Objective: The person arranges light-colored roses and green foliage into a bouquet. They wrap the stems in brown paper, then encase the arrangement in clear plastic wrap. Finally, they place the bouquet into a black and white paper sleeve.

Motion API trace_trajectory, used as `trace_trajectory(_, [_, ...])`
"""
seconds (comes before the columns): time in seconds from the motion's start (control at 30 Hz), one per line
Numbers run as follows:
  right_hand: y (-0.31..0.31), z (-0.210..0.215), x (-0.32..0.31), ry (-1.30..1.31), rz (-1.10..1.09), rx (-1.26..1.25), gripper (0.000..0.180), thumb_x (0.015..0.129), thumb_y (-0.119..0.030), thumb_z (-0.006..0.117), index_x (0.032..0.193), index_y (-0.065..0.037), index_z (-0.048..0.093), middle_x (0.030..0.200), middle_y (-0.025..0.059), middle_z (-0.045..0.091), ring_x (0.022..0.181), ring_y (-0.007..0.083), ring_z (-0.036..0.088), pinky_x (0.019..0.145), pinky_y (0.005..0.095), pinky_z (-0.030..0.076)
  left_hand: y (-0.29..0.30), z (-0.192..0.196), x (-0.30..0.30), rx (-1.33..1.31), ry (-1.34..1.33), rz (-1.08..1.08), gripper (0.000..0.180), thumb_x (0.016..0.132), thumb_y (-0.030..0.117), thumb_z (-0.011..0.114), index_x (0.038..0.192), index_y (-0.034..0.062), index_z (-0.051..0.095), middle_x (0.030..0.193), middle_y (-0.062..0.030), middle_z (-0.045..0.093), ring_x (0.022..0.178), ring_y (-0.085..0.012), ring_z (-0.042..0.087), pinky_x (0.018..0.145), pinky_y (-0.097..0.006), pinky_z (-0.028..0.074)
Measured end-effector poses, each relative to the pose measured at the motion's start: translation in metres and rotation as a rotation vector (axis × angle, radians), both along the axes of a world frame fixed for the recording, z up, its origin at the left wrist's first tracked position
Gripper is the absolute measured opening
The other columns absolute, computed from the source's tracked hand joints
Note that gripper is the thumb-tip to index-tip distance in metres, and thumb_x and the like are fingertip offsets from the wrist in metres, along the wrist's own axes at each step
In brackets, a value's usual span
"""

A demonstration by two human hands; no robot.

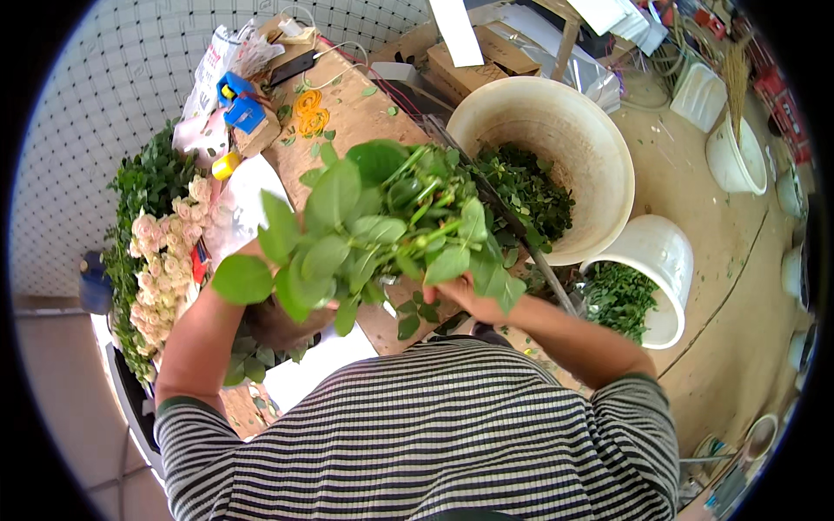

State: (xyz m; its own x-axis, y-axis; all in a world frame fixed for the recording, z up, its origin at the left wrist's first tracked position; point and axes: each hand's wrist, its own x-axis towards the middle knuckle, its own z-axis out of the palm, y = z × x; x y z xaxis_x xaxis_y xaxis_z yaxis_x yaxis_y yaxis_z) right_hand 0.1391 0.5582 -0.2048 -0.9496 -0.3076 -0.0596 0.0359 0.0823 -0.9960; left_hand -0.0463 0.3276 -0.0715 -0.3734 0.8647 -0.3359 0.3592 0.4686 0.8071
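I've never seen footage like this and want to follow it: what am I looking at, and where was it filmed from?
There is no machine here: just a person's bare hands. A wide fisheye camera on their head looks down, which explains the curved edges and the striped shirt below. Picture left is the person's left.

A bunch of leafy green stems is held up in front; the right hand is under it, the left hand partly hidden by leaves.

On the wooden table lie yellow rubber bands. Pale pink roses are at the left; leaves fill part of the big white bucket at the right.
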Motion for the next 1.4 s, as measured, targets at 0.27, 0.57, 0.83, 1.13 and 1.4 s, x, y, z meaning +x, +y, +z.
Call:
trace_trajectory(0.27, [0.013,0.135,0.015,0.598,0.233,0.542,0.029,0.073,-0.022,0.070,0.064,-0.006,0.047,0.061,0.0075,0.052,0.057,0.0271,0.056,0.052,0.0385,0.045,0.070,-0.075,0.009,-0.141,0.135,-0.065,0.075,0.064,0.032,0.083,0.123,0.0009,0.050,0.108,-0.0138,0.064,0.100,-0.0222,0.061,0.088,-0.034,0.047])
trace_trajectory(0.57, [0.099,0.012,-0.115,-0.258,-0.029,0.047,0.027,0.075,-0.031,0.074,0.069,-0.012,0.056,0.053,-0.0031,0.043,0.043,0.0087,0.036,0.039,0.0262,0.027,0.055,-0.034,0.040,0.042,0.171,-0.352,0.102,0.055,0.029,0.082,0.139,0.0011,0.031,0.113,-0.0206,0.061,0.104,-0.0360,0.060,0.090,-0.039,0.046])
trace_trajectory(0.83, [0.062,0.066,0.035,-0.374,-0.477,-0.838,0.028,0.098,-0.031,0.047,0.084,-0.008,0.051,0.066,-0.0065,0.039,0.057,0.0057,0.036,0.054,0.0207,0.034,0.048,-0.050,0.029,-0.073,0.177,-0.093,0.091,0.063,0.014,0.076,0.139,0.0029,0.028,0.117,-0.0204,0.059,0.104,-0.0344,0.060,0.091,-0.035,0.045])
trace_trajectory(1.13, [0.007,0.050,0.050,0.237,-0.603,0.243,0.018,0.094,-0.012,0.049,0.106,0.000,0.052,0.096,0.0171,0.059,0.077,0.0327,0.062,0.069,0.0374,0.049,0.059,-0.058,0.018,0.007,0.036,0.028,0.079,0.067,0.007,0.075,0.134,0.0066,0.034,0.119,-0.0112,0.057,0.106,-0.0187,0.053,0.094,-0.030,0.041])
trace_trajectory(1.4, [0.015,0.008,0.042,-0.094,-0.723,-0.842,0.027,0.098,-0.016,0.047,0.121,-0.004,0.053,0.114,0.0081,0.059,0.091,0.0206,0.066,0.080,0.0324,0.052,0.044,-0.070,0.003,0.262,-0.299,0.039,0.084,0.068,0.014,0.078,0.137,0.0043,0.032,0.125,-0.0097,0.052,0.111,-0.0184,0.050,0.096,-0.032,0.040])
